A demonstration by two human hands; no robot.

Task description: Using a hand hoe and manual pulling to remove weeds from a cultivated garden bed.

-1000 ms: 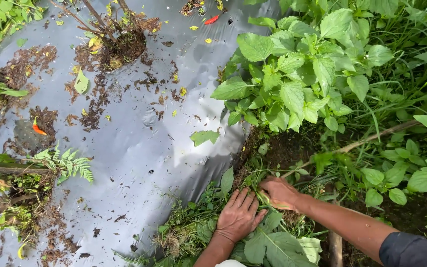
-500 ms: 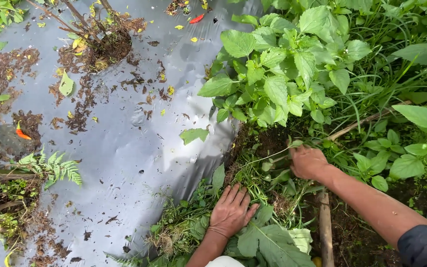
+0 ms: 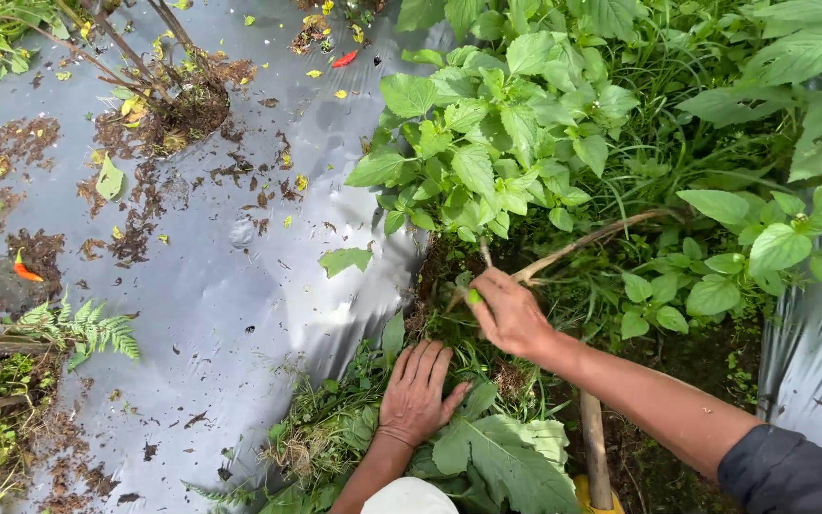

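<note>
My left hand [image 3: 418, 395] lies flat, fingers spread, on a heap of pulled weeds and grass [image 3: 330, 428] at the edge of the plastic sheet. Beside it to the right is a large limp leaf [image 3: 511, 462]. My right hand [image 3: 511, 316] reaches in from the lower right and its fingers are closed on thin green weed stems [image 3: 473, 290]. These stems rise from dark soil at the foot of a bushy leafy plant [image 3: 487, 143]. A thin bare branch [image 3: 587, 240] runs just above this hand.
Grey plastic mulch sheet [image 3: 230, 286] covers the left side, strewn with soil crumbs. A red chili [image 3: 344, 59], an orange chili [image 3: 26, 271] and a fern [image 3: 88, 328] lie there. A wooden handle [image 3: 594, 447] stands lower right. Dense green weeds [image 3: 744, 247] fill the right.
My right hand left the weed heap, swung up and right, then came back left to the plant's base and closed on stems. My left hand stayed on the heap.
</note>
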